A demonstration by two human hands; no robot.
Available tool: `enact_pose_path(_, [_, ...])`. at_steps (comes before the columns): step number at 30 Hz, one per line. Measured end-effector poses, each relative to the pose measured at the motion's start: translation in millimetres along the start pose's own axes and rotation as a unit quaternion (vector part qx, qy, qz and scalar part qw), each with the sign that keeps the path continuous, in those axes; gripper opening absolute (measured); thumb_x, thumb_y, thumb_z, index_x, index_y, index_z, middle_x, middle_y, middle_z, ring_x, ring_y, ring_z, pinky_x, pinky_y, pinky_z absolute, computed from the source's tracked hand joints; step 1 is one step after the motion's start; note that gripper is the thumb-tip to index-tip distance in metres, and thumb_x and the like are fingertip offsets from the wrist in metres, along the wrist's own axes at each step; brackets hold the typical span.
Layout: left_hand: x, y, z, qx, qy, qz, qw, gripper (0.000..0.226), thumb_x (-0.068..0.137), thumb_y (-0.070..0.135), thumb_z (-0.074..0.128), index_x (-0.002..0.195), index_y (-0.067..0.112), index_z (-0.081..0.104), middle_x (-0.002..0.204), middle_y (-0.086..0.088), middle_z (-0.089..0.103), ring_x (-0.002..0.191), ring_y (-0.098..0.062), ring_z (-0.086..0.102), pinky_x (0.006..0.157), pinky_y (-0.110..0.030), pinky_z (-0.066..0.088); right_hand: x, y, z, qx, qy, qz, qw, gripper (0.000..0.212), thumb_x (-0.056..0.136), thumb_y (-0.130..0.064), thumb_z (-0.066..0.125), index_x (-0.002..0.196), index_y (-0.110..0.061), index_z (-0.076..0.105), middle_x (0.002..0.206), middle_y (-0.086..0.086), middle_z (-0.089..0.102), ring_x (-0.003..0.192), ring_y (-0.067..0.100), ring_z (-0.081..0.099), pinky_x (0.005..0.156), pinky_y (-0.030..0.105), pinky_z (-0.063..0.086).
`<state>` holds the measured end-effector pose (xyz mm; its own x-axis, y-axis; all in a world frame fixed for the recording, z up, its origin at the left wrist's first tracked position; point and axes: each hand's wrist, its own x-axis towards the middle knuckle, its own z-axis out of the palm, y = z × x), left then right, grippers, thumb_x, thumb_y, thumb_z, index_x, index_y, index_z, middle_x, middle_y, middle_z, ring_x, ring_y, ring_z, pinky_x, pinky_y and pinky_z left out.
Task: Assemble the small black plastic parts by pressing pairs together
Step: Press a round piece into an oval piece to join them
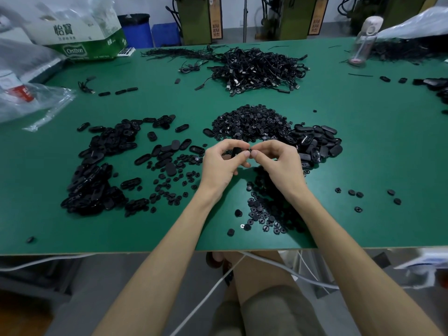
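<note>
Above the green desk (368, 146), just before the heap of small round parts (252, 121): the left hand (219, 166) pinches a black plastic part (235, 152); the right hand (281, 166), fingertips curled against it, apparently pinches a second part, too small to distinguish. Oval shells (97, 166) lie heaped at left.

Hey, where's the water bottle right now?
In the head view, the water bottle stands far right on the green table, beside a clear plastic bag.

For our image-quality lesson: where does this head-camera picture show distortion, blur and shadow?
Head view: wide-angle lens tilts and smears the bottle, top right; soft shadow falls on the green table under the left hand and right hand; the black part between them is sharp.
</note>
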<state>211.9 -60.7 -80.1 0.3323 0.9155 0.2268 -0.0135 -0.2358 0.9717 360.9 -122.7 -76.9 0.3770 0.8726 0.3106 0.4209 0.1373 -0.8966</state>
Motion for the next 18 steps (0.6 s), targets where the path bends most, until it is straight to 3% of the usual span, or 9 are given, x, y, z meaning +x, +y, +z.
enact_pose_path(5, [-0.1,-0.7,1.1,0.015,-0.013,-0.001,1.000,0.011,0.090,0.013,0.078,0.098,0.020,0.077,0.102,0.010,0.077,0.071,-0.020,0.075,0.053,-0.021,0.047,-0.2,-0.4,-0.1,0.008,0.008,0.013,1.000,0.004,0.094,-0.019,0.074,0.097,-0.016,0.076,0.084,-0.005,0.076,0.081,0.008,0.071,0.077,0.024,0.056])
enact_pose_path(11, [0.0,-1.0,1.4,0.020,-0.015,0.002,1.000,0.008,0.091,0.014,0.077,0.098,0.019,0.076,0.099,0.006,0.078,0.070,-0.017,0.074,0.053,-0.023,0.048,-0.7,-1.4,-0.5,0.010,0.007,0.012,1.000,0.003,0.094,-0.019,0.074,0.095,-0.017,0.076,0.082,-0.006,0.076,0.079,0.005,0.070,0.073,0.020,0.054])
enact_pose_path(18, [0.1,-1.7,1.0,0.021,-0.012,0.003,1.000,0.006,0.093,0.016,0.075,0.099,0.018,0.076,0.096,0.004,0.078,0.070,-0.016,0.073,0.052,-0.023,0.048,-0.7,-2.2,0.1,0.002,0.004,0.021,1.000,0.008,0.095,-0.023,0.074,0.098,-0.016,0.077,0.086,-0.005,0.076,0.083,0.008,0.071,0.079,0.024,0.058])
